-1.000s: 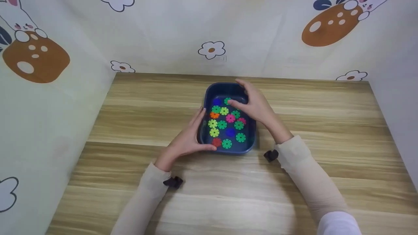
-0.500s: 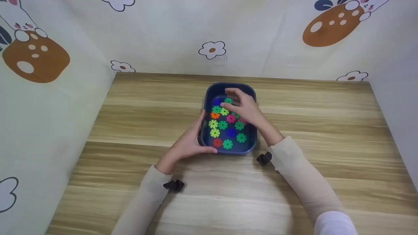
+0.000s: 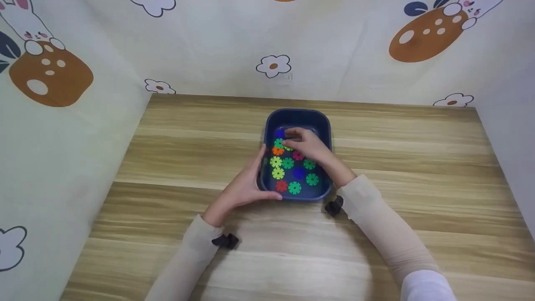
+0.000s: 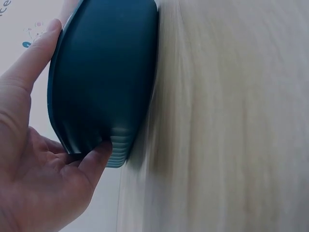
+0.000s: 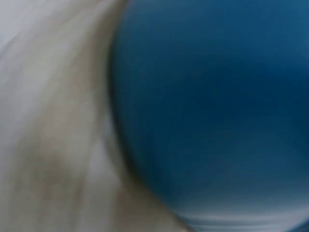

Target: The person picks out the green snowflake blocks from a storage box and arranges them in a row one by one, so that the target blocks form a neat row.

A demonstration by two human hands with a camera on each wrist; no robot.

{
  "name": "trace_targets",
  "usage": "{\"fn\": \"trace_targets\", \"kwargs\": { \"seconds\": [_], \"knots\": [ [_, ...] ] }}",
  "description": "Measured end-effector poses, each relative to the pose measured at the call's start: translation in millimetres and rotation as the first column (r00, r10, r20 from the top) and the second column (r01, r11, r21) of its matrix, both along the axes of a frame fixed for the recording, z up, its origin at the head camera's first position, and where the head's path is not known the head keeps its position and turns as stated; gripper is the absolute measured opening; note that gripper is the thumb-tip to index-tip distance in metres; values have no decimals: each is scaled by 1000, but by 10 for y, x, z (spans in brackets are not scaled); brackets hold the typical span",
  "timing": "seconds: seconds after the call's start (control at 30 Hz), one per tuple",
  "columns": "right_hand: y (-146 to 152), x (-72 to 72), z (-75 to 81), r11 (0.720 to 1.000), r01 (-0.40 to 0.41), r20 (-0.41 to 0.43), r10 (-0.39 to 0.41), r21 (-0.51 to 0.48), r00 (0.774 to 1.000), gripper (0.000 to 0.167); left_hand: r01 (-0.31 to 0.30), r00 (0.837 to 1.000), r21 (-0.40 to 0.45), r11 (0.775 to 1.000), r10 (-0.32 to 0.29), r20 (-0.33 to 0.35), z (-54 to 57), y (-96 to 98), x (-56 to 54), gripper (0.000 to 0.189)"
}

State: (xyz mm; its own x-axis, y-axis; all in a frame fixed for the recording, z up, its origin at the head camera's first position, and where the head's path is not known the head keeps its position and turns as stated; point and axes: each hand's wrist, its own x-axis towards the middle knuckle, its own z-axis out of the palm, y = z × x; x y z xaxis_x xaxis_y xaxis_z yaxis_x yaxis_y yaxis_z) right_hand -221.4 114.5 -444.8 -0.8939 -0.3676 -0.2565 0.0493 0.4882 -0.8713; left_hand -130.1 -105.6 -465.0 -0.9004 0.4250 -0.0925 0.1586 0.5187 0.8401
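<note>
A dark blue plastic tub (image 3: pixel 299 119) stands on the wooden table, with several notched plastic discs lying flat on its floor. Among them are a red disc (image 3: pixel 281 186), an orange disc (image 3: pixel 278 151) and a green disc (image 3: pixel 312 179). My left hand (image 3: pixel 242 186) grips the tub's near left corner, thumb along the front rim; the left wrist view shows its fingers around the tub wall. Inside the tub, my right hand (image 3: pixel 311 147) hovers low over the far discs, thumb and fingers apart, next to a blue disc (image 3: pixel 279 133). It covers some discs.
The table (image 3: pixel 188 138) meets a patterned wall covering (image 3: pixel 209 50) at the back, and pale side walls rise left and right. Both sleeves carry a small black wrist camera, the left one (image 3: pixel 225 241) near the front. The right wrist view shows only blurred tub wall (image 5: pixel 217 106) and table.
My right hand has moved from the tub's far right rim inward and nearer, down over the discs, its fingers drawing closer to the thumb. My left hand keeps its grip on the tub.
</note>
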Motion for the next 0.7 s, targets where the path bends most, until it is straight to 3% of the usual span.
{"fn": "trace_targets", "kwargs": {
  "seconds": [0.2,0.7],
  "knots": [
    [-47,-31,-69,997,-54,5,54,56,999,52,-1,1000,-10,1000,1,1,15,1,9,135],
    [-196,-2,-129,956,-201,-125,231,216,965,35,15,1000,-23,1000,-16,-17,-7,1,-4,134]
  ]
}}
